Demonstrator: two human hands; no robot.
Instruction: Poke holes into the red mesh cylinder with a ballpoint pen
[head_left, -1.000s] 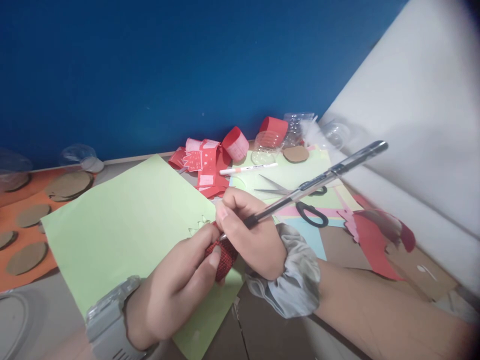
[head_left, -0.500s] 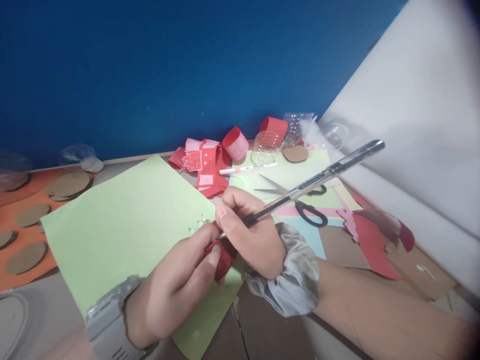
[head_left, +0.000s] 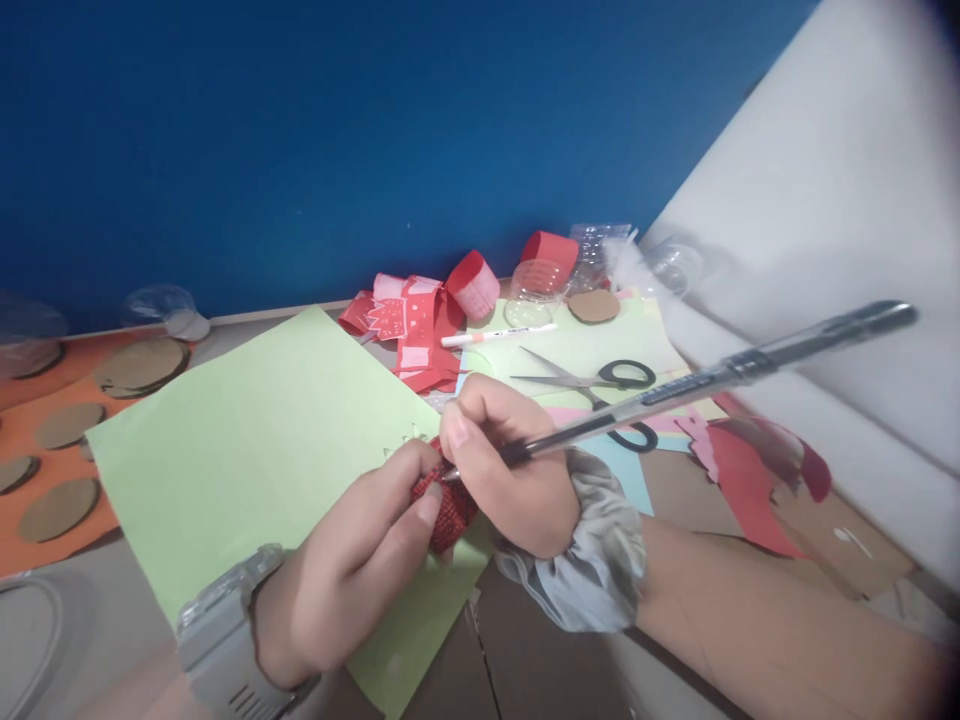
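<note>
A clear-barrelled pen with a dark grip slants up to the right out of my right hand, whose fingers are closed round it. Its metal tip meets a small dark red piece with a fine dark mesh-like pattern. My left hand pinches that red piece between thumb and fingers; part of it is hidden behind both hands. Beneath lies a light green sheet of paper, with small zigzag lines drawn on it just past my left fingertips.
Scissors with black handles and a white marker lie beyond my right hand. Red and pink paper shapes stand near the blue wall. Cardboard discs rest on orange paper at left. Red paper scraps lie at right.
The pen has tipped lower, its far end swinging right and closer to the camera. The right hand has shifted slightly right; the left keeps its pinch on the red piece.
</note>
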